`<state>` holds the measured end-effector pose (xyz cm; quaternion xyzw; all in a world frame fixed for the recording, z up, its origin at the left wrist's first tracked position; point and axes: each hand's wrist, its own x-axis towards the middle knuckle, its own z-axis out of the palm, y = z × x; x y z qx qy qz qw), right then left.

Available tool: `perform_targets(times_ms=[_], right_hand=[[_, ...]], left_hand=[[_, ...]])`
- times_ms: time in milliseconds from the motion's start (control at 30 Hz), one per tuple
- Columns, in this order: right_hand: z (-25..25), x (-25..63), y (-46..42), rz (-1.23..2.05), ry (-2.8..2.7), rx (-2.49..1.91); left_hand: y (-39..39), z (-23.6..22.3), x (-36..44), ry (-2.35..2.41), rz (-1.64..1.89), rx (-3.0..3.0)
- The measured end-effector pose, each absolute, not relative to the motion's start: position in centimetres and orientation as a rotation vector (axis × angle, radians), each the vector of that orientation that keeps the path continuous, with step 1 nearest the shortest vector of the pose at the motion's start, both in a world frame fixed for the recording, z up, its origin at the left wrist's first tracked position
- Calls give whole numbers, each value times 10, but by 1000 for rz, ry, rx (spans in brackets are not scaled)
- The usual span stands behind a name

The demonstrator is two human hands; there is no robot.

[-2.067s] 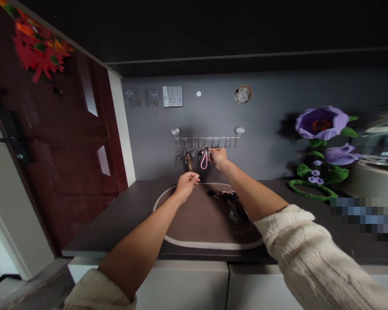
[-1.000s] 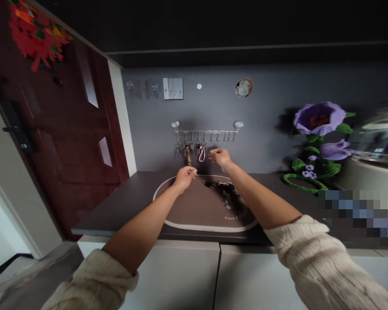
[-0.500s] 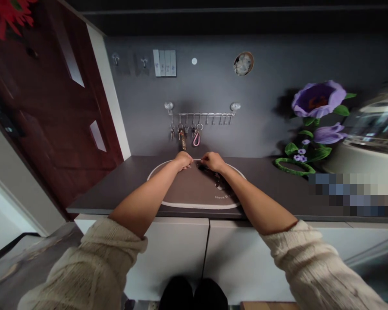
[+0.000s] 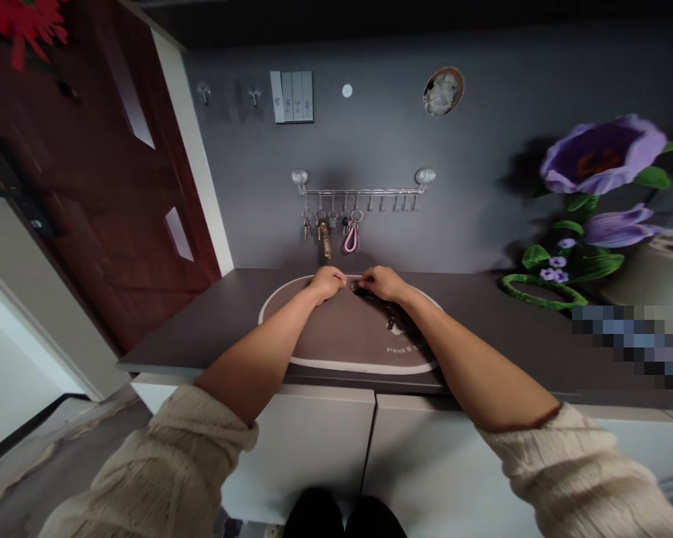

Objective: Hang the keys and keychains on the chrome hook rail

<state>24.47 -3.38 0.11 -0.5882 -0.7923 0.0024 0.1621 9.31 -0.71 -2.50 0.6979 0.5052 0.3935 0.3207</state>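
Both my hands are over the brown oval mat [image 4: 325, 336] with the white border, near its far edge. My left hand [image 4: 330, 282] is closed in a pinch; what its fingertips hold, if anything, is too small to make out. Just to the right, my right hand [image 4: 384, 284] pinches a black strap-like thing [image 4: 363, 291], and a small shiny ring shows by its fingertips. A dark, glinting part of it trails toward me along the mat, half hidden beneath my right forearm. The two hands are a short gap apart.
On the wall behind hangs a clear hook rail [image 4: 364, 192] with several keys and a pink loop [image 4: 351, 237]. Purple artificial flowers [image 4: 600, 161] and a pale rounded appliance [image 4: 656, 273] stand at right. A dark red door [image 4: 106, 202] is at left; white cabinet doors [image 4: 303, 441] lie below the counter.
The view has shifted slightly, so wall items sit a little higher and the flowers farther right. My hands keep nearly the same pose over the mat, with the left slightly closer to the right.
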Motion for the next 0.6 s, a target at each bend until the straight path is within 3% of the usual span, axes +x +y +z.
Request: perform_targets(times_ms=[600], right_hand=[[1,243,-36,109,-2282,-1603]], left_hand=[[-12,-24,96,1231,999,1847]])
